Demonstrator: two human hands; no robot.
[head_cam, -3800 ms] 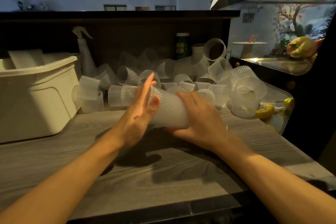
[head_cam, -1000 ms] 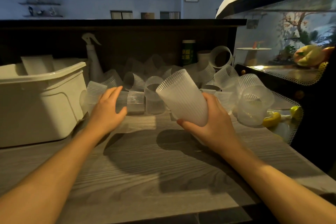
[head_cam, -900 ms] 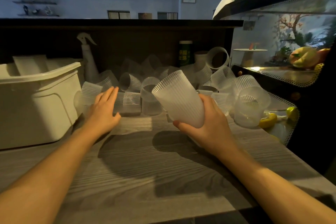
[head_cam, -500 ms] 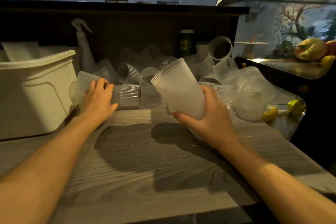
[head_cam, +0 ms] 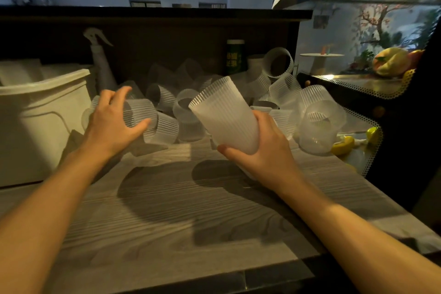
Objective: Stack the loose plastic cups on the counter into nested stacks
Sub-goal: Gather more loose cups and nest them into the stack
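Two hands are busy over the grey wood-grain worktop [head_cam: 167, 210]. My right hand [head_cam: 267, 150] grips the stack of cups [head_cam: 224, 114] near its closed base, thumb across the front and fingers [head_cam: 262, 118] wrapped behind it; the stack tilts with its open mouth toward eleven o'clock and is lifted clear of the worktop. My left hand [head_cam: 112, 124] grasps a single ribbed cup [head_cam: 139, 113] lying on its side, thumb under it and fingers curled over its top, its mouth facing three o'clock toward the stack. Just beyond it, another cup [head_cam: 164, 130] lies on its side and touches it.

From twelve to two o'clock sits the heap of loose cups [head_cam: 274, 93], tumbled at all angles against the dark back panel, some on their sides and some mouth up. At nine o'clock stands a white bin [head_cam: 40, 126], with a spray bottle [head_cam: 101, 67] behind its far corner. A dark green can [head_cam: 235, 56] stands at twelve o'clock behind the heap. At three o'clock a glass display case [head_cam: 362, 83] holds fruit.
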